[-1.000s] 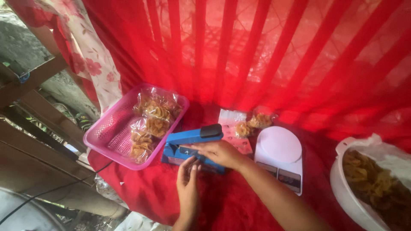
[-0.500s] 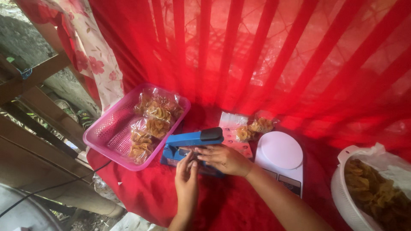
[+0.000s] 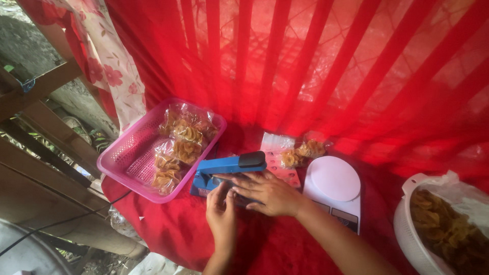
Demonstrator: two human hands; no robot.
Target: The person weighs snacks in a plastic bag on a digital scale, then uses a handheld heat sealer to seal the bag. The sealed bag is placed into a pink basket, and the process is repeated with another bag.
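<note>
The right hand (image 3: 265,192) is covering the front of the blue sealer (image 3: 226,169), hiding whatever its fingers (image 3: 239,184) are pressing. At four o'clock, the frame edge is cutting off the white colander (image 3: 410,229); at seven o'clock, a grey round object (image 3: 25,254) is running out of view.

I see my left hand (image 3: 221,214) and right hand (image 3: 265,192) flat at the blue heat sealer (image 3: 226,169), its arm raised; pink basket (image 3: 127,158) of bagged chips left, white scale (image 3: 333,191) right.
</note>
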